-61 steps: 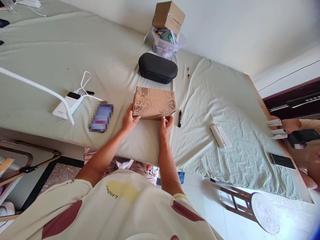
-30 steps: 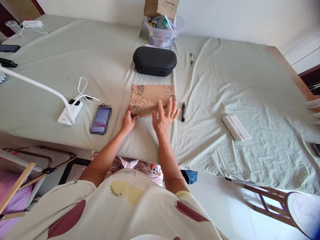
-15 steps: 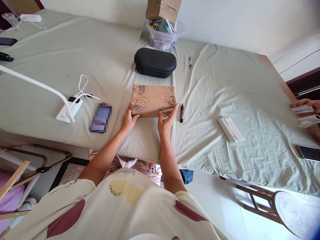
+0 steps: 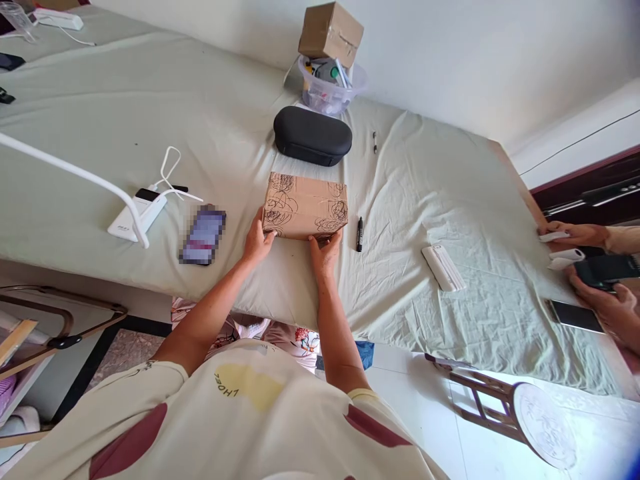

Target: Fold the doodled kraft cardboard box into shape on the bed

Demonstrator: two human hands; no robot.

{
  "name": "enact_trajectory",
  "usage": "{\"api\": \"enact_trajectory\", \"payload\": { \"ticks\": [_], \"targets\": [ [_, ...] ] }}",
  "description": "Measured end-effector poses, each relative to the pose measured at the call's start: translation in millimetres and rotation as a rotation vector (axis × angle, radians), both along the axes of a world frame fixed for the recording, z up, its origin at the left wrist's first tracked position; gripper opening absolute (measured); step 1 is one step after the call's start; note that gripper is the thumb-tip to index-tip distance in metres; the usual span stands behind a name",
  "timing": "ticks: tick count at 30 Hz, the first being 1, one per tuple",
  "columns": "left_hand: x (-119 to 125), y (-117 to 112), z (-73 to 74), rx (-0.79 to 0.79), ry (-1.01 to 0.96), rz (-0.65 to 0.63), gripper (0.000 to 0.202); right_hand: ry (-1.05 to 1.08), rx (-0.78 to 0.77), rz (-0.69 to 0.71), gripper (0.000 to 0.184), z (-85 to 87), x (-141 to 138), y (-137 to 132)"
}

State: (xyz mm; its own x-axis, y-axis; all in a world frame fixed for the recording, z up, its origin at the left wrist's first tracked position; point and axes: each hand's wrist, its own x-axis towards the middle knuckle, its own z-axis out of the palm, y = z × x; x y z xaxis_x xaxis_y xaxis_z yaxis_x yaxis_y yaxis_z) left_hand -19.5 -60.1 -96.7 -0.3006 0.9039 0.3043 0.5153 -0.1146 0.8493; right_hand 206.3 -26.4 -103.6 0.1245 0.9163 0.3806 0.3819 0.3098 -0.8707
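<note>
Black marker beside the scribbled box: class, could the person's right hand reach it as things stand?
Probably yes: the marker lies close by the right hand, with nothing visible between them, though that hand would first have to leave the scribbled box.

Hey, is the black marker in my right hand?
No, the marker lies on the cloth, beside the box that your right hand holds.
</note>
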Motion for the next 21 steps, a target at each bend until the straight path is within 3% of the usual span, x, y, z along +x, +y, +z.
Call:
{"api": "enact_trajectory", "payload": {
  "ticks": [9, 14, 21],
  "targets": [
    [5, 0, 3.6, -0.026, -0.021, -0.003, 0.075, 0.009, -0.079, -0.093, 0.083, 10.1, -4, -7],
    [7, 0, 6.5, -0.035, -0.027, -0.01, 0.077, 0.004, -0.08, -0.103, 0.064, 12.3, 0, -9],
    [5, -1, 12.4, -0.063, -0.02, -0.02, 0.077, 0.034, -0.084, -0.117, 0.055, 15.7, 0, -10]
  ]
}}
